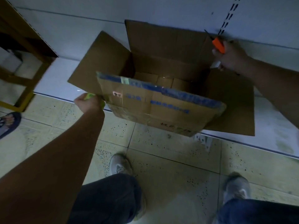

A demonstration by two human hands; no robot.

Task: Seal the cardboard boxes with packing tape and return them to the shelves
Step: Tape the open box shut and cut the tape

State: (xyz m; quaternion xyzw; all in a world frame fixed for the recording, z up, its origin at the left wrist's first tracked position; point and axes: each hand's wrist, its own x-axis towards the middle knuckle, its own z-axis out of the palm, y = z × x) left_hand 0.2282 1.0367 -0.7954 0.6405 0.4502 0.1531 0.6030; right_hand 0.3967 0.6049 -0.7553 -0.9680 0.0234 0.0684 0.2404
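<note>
An open cardboard box (161,101) sits on the low white shelf (61,75) with all its flaps standing out; smaller brown boxes lie inside it. Old blue tape runs along the near flap. My left hand (88,102) is curled round something yellow-green at the box's near left corner, touching the flap there; what the thing is I cannot tell. My right hand (229,55) grips an orange-handled tool (218,45) at the box's far right corner, beside the right flap.
A wooden frame (24,62) stands on the shelf at the left. On the tiled floor (161,159) are my two feet in grey shoes, and another person's sandalled foot (8,125) at the left edge. A slotted shelf upright (229,15) rises behind the box.
</note>
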